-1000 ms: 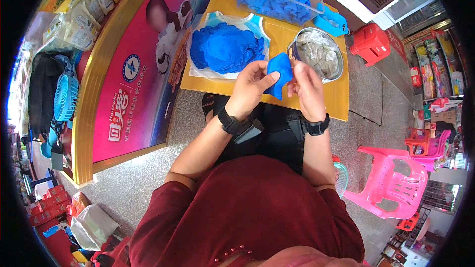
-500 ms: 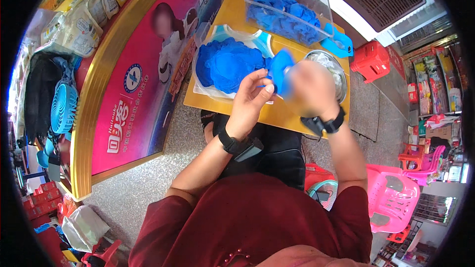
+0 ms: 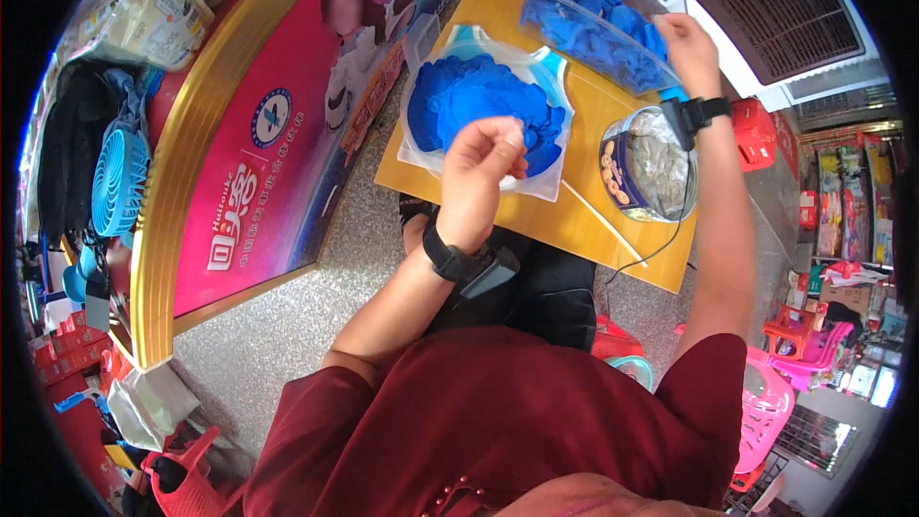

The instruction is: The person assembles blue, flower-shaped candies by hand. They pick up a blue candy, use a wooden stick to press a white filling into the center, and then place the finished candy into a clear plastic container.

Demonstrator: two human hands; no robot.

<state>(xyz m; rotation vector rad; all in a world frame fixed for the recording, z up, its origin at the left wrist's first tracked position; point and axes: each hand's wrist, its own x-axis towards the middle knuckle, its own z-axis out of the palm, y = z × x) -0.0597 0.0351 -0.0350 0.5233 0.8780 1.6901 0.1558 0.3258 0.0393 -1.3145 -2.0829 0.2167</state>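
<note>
My left hand (image 3: 483, 168) is closed in a pinch over the near edge of a white tray (image 3: 531, 182); anything between its fingertips is too small to make out. In that tray lies a heap of bright blue, thin fabric-like pieces (image 3: 488, 101). My right hand (image 3: 691, 50) reaches far right, over the right end of a clear plastic bin (image 3: 598, 24). Its fingers are bent and loosely apart, and no piece shows in them. More crumpled blue pieces (image 3: 613, 19) fill the bin, some just below those fingers.
A round tin (image 3: 620, 168) with clear plastic stuff inside stands at the right of the yellow table (image 3: 593, 148). A thin white stick (image 3: 608, 223) and a dark cable lie near it. A pink printed counter (image 3: 278, 144) rises on the left; a red stool (image 3: 753, 134) stands at right.
My right hand has left my left hand and moved away to the bin. The blue piece formerly between my hands is gone from them. My left hand stays near the tray.
</note>
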